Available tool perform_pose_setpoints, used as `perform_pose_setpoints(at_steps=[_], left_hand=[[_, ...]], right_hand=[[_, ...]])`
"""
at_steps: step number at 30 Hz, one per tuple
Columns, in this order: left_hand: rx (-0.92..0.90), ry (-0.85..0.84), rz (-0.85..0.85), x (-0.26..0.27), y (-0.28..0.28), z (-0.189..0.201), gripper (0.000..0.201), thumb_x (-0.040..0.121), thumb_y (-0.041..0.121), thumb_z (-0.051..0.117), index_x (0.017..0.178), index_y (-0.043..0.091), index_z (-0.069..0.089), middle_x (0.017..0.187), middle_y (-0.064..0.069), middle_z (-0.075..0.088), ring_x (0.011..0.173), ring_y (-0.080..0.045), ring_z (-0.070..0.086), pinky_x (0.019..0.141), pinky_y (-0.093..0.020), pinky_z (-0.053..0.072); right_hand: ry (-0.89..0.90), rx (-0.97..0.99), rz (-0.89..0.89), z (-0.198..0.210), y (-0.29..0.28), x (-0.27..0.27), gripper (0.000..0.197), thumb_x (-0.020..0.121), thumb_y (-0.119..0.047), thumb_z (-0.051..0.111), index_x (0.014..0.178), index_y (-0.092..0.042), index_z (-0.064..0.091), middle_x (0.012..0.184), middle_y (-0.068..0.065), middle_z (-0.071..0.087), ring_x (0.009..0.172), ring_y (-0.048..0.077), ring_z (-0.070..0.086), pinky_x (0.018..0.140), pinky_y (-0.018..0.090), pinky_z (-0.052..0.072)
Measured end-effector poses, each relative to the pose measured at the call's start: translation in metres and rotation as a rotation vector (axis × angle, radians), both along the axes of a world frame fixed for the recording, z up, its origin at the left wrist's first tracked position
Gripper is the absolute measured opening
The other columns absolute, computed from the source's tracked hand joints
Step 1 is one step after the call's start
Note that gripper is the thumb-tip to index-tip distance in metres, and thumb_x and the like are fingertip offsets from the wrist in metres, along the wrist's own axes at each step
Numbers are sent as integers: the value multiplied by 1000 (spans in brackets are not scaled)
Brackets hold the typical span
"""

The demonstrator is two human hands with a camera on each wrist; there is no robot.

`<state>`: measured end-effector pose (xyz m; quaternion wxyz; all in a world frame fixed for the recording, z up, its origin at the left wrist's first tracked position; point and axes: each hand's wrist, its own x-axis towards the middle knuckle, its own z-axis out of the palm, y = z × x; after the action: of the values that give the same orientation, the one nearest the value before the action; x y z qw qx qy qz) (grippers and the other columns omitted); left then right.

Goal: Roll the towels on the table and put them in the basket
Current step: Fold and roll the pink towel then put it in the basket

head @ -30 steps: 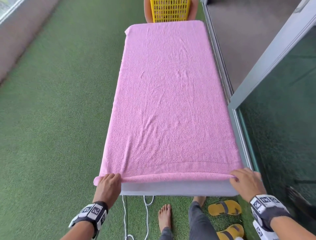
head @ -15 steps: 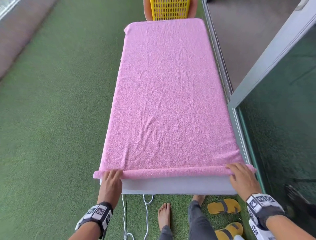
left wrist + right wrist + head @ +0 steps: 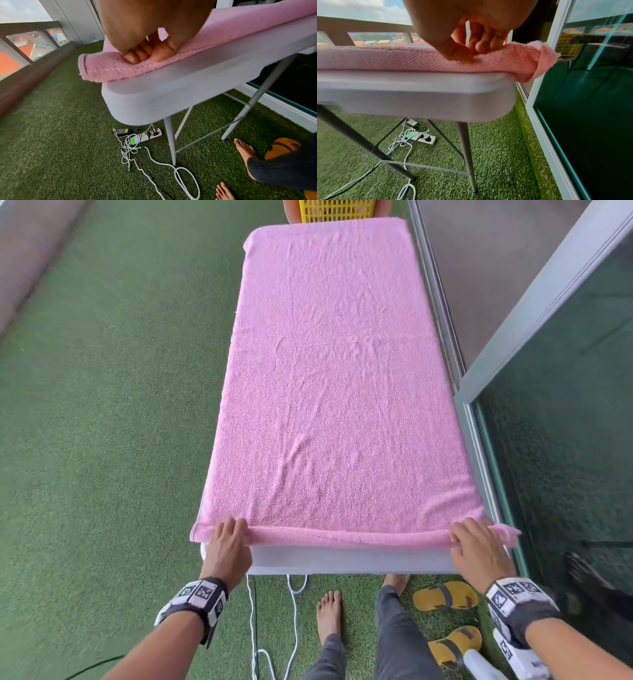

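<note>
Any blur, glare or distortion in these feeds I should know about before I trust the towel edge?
Head view: even daylight, pink towel sharp, wide-angle bowing at the table edges, dark glass door reflective. Left wrist view: left hand close and soft, table rim smeared. Right wrist view: right hand shadowed against bright sky; the door mirrors the yellow basket.

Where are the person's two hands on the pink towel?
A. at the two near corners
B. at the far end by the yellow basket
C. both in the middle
A: the left hand and right hand grip the towel's near corners.
</note>
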<state>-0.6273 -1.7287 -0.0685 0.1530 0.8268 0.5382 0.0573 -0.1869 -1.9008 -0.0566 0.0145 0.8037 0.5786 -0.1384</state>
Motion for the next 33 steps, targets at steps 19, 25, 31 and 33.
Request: perform_pose_setpoints(at_steps=[19, 25, 31, 33], left_hand=[[81, 27, -22, 17, 32, 11, 37, 61, -19, 64, 80, 9, 50, 71, 0, 48, 60, -13, 39, 55, -22, 36], [43, 15, 15, 16, 32, 0, 40, 58, -17, 68, 89, 7, 60, 83, -3, 56, 76, -19, 46, 65, -29, 45], [-6, -55, 49, 13, 26, -5, 28, 70, -13, 66, 82, 12, 63, 78, 3, 62, 72, -15, 50, 68, -27, 43], [-16, -25, 35, 10, 16, 0, 21, 76, -7, 62, 80, 14, 64, 76, 6, 62, 69, -12, 51, 66, -24, 44]], right_hand=[[65, 67, -85, 13, 34, 5, 28, 75, 0, 67, 75, -23, 52, 84, -6, 51, 81, 19, 54, 73, 31, 44], [65, 35, -47, 0, 37, 6, 42, 73, -6, 72, 112, -19, 61, 113, -4, 59, 107, 17, 55, 99, 39, 46], [81, 54, -123, 7, 30, 0, 31, 74, -5, 71, 100, -20, 67, 99, -5, 66, 93, 16, 59, 85, 34, 49], [56, 37, -129, 10, 21, -6, 27, 72, -10, 71, 94, -25, 68, 91, -10, 65, 84, 13, 55, 77, 32, 43]])
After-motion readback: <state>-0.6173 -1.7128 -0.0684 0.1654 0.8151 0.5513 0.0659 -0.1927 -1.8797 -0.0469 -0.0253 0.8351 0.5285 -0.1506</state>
